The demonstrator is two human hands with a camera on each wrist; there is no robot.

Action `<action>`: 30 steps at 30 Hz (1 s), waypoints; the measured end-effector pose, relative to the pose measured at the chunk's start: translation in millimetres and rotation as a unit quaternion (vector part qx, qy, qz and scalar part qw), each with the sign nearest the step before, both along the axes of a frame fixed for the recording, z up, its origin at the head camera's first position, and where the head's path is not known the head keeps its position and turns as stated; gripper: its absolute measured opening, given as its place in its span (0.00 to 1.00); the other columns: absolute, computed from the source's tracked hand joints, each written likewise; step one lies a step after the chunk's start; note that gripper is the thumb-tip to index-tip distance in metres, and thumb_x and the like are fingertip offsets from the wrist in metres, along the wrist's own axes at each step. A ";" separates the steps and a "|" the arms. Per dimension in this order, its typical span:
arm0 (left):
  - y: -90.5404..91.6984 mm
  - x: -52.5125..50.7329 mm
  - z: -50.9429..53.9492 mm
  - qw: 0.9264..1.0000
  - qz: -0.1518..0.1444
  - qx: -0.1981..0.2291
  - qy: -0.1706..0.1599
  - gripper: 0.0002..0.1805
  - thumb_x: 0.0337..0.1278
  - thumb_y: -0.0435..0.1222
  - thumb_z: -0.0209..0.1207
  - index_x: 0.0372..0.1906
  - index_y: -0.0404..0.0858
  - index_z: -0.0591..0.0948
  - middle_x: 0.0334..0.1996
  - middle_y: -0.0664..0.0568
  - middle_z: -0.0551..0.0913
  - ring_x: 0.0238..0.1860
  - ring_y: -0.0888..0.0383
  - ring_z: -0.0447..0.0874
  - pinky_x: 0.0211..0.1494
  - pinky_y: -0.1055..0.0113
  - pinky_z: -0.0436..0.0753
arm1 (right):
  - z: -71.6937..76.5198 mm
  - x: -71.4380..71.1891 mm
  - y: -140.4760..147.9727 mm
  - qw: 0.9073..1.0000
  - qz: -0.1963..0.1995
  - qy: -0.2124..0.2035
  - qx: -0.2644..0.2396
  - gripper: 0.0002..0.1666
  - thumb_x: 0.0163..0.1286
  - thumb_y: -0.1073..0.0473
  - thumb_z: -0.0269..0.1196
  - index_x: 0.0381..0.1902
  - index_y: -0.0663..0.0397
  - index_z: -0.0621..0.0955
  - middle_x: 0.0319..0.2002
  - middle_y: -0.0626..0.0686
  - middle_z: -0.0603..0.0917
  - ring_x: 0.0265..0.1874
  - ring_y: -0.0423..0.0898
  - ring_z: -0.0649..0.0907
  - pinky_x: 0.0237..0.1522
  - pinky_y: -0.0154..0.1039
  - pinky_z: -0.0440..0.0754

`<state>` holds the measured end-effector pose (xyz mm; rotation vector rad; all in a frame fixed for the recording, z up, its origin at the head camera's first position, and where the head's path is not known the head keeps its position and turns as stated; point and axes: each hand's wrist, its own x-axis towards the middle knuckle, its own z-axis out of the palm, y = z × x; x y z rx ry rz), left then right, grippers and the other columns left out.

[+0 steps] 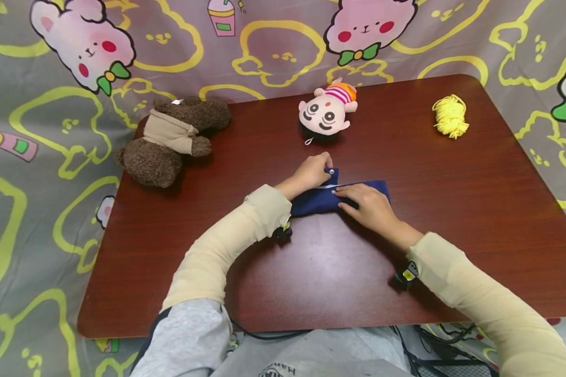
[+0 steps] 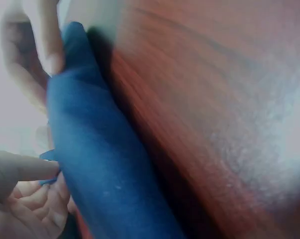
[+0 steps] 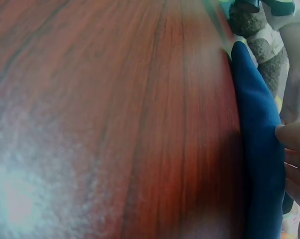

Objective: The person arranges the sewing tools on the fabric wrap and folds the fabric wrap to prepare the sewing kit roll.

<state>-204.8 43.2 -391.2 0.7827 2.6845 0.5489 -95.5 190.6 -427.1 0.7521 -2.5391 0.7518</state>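
Observation:
A dark blue cloth pouch (image 1: 313, 203) with metal snap buttons lies on the table in front of the person. At its far edge the left hand (image 1: 311, 172) pinches a small flap bearing one snap; the left wrist view shows this flap between thumb and fingers (image 2: 28, 191). The right hand (image 1: 370, 205) holds the pouch's front beside the other snap. Its thumb (image 3: 292, 134) lies against the pouch in the right wrist view, with the fingers partly hidden behind the cloth. A whitish line shows along the opening, and the flap stands apart from the front snap.
A brown teddy bear (image 1: 170, 133) in a beige top lies at the back left. A plush doll (image 1: 327, 107) with a striped shirt is beyond the hands, and a yellow yarn bundle (image 1: 450, 116) at the back right. Patterned curtains (image 1: 273, 47) border the brown table (image 1: 490, 209).

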 end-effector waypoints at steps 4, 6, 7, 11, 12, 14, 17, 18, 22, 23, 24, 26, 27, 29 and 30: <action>-6.2 9.2 6.7 0.999 -0.016 0.032 -0.013 0.10 0.51 0.34 0.60 0.41 0.39 0.77 0.36 0.50 0.81 0.38 0.57 0.78 0.43 0.68 0.73 | -1.4 -0.3 0.4 1.000 0.001 0.006 0.000 0.17 0.49 0.62 0.68 0.39 0.60 0.82 0.39 0.54 0.83 0.41 0.51 0.80 0.44 0.46 0.74; -10.0 14.1 8.1 0.998 -0.030 0.047 -0.011 0.09 0.51 0.35 0.60 0.40 0.39 0.79 0.35 0.51 0.82 0.38 0.59 0.79 0.42 0.69 0.73 | -1.8 -0.6 0.7 1.000 0.002 0.010 0.000 0.17 0.49 0.62 0.68 0.39 0.60 0.82 0.39 0.54 0.83 0.41 0.51 0.80 0.44 0.46 0.74; -11.8 16.0 8.0 0.998 -0.037 0.056 -0.008 0.09 0.52 0.36 0.60 0.39 0.39 0.80 0.35 0.51 0.83 0.37 0.60 0.79 0.43 0.69 0.73 | -1.9 -0.8 0.8 1.000 0.002 0.011 -0.001 0.17 0.48 0.62 0.68 0.39 0.60 0.82 0.39 0.54 0.83 0.41 0.51 0.80 0.44 0.46 0.74; -19.2 23.5 4.2 0.994 -0.060 0.089 0.011 0.06 0.52 0.35 0.60 0.36 0.40 0.82 0.33 0.53 0.84 0.36 0.62 0.80 0.42 0.72 0.73 | -2.4 -1.5 1.4 1.000 0.001 0.015 -0.003 0.17 0.48 0.62 0.68 0.39 0.60 0.82 0.39 0.54 0.83 0.41 0.51 0.80 0.44 0.46 0.74; -20.8 25.1 2.7 0.993 -0.069 0.093 0.020 0.06 0.52 0.35 0.60 0.36 0.40 0.82 0.34 0.53 0.84 0.37 0.63 0.80 0.42 0.72 0.73 | -2.5 -1.5 1.5 1.000 0.000 0.015 -0.004 0.17 0.48 0.62 0.68 0.39 0.60 0.82 0.39 0.54 0.83 0.41 0.51 0.80 0.43 0.46 0.74; -23.4 28.3 -0.5 0.991 -0.086 0.098 0.041 0.06 0.53 0.35 0.59 0.36 0.40 0.83 0.34 0.54 0.84 0.37 0.63 0.80 0.43 0.73 0.73 | -3.0 -1.5 2.1 1.000 -0.007 0.014 -0.005 0.16 0.48 0.61 0.69 0.38 0.59 0.82 0.38 0.54 0.83 0.40 0.51 0.80 0.42 0.46 0.75; -26.0 31.7 -5.0 0.986 -0.111 0.095 0.080 0.06 0.53 0.35 0.58 0.36 0.40 0.83 0.35 0.54 0.83 0.38 0.62 0.79 0.44 0.72 0.73 | -3.4 -0.8 2.7 1.000 -0.028 0.007 -0.005 0.15 0.48 0.59 0.69 0.34 0.57 0.82 0.38 0.53 0.82 0.38 0.50 0.81 0.36 0.45 0.77; -26.6 32.5 -5.9 0.984 -0.118 0.095 0.090 0.07 0.54 0.35 0.58 0.36 0.40 0.83 0.36 0.54 0.83 0.38 0.62 0.79 0.44 0.72 0.73 | -3.2 -0.6 2.8 0.999 -0.037 0.001 -0.007 0.15 0.48 0.58 0.70 0.33 0.56 0.81 0.38 0.53 0.81 0.36 0.50 0.81 0.33 0.45 0.77; -29.4 35.0 -7.7 0.977 -0.145 0.094 0.124 0.06 0.54 0.35 0.58 0.36 0.39 0.83 0.35 0.53 0.83 0.39 0.61 0.80 0.45 0.70 0.74 | -1.2 -0.1 2.5 0.997 -0.069 -0.031 -0.010 0.19 0.47 0.56 0.71 0.36 0.55 0.78 0.40 0.53 0.78 0.33 0.49 0.80 0.25 0.44 0.75; -30.1 35.5 -7.8 0.975 -0.153 0.093 0.132 0.06 0.54 0.34 0.58 0.36 0.39 0.83 0.35 0.53 0.83 0.39 0.61 0.80 0.45 0.70 0.74 | -0.5 -0.2 2.6 0.997 -0.070 -0.039 -0.012 0.21 0.47 0.56 0.71 0.38 0.55 0.77 0.41 0.53 0.78 0.34 0.49 0.80 0.26 0.45 0.76; -30.8 35.9 -7.8 0.973 -0.162 0.092 0.138 0.07 0.54 0.34 0.57 0.36 0.38 0.83 0.35 0.52 0.83 0.39 0.60 0.80 0.46 0.70 0.74 | -0.2 -0.5 2.7 0.997 -0.067 -0.043 -0.013 0.23 0.47 0.57 0.71 0.41 0.56 0.77 0.42 0.54 0.78 0.36 0.49 0.80 0.29 0.45 0.76; -32.7 36.8 -7.6 0.968 -0.178 0.091 0.151 0.07 0.55 0.34 0.57 0.36 0.38 0.83 0.36 0.52 0.83 0.39 0.60 0.80 0.46 0.69 0.74 | 0.0 -1.2 3.1 0.997 -0.051 -0.047 -0.013 0.25 0.48 0.58 0.70 0.45 0.58 0.77 0.43 0.55 0.79 0.41 0.50 0.79 0.36 0.46 0.76; -33.5 37.1 -7.8 0.965 -0.187 0.088 0.159 0.08 0.55 0.34 0.56 0.37 0.38 0.83 0.36 0.52 0.83 0.40 0.60 0.80 0.46 0.69 0.74 | -0.1 -1.6 3.4 0.998 -0.042 -0.047 -0.013 0.25 0.48 0.58 0.70 0.46 0.58 0.78 0.43 0.56 0.80 0.42 0.51 0.79 0.40 0.46 0.75; -35.3 38.0 -7.9 0.960 -0.203 0.085 0.173 0.09 0.56 0.34 0.56 0.39 0.37 0.83 0.37 0.51 0.83 0.41 0.59 0.80 0.47 0.69 0.74 | -0.7 -2.4 3.9 0.999 -0.024 -0.043 -0.014 0.24 0.49 0.59 0.69 0.46 0.58 0.78 0.43 0.57 0.80 0.44 0.52 0.78 0.45 0.47 0.73; -36.2 38.3 -8.4 0.957 -0.212 0.083 0.181 0.09 0.56 0.34 0.55 0.39 0.38 0.83 0.38 0.51 0.83 0.41 0.59 0.80 0.48 0.69 0.74 | -1.1 -2.8 4.2 0.999 -0.018 -0.041 -0.015 0.24 0.49 0.60 0.69 0.45 0.59 0.79 0.43 0.57 0.81 0.44 0.52 0.78 0.46 0.47 0.73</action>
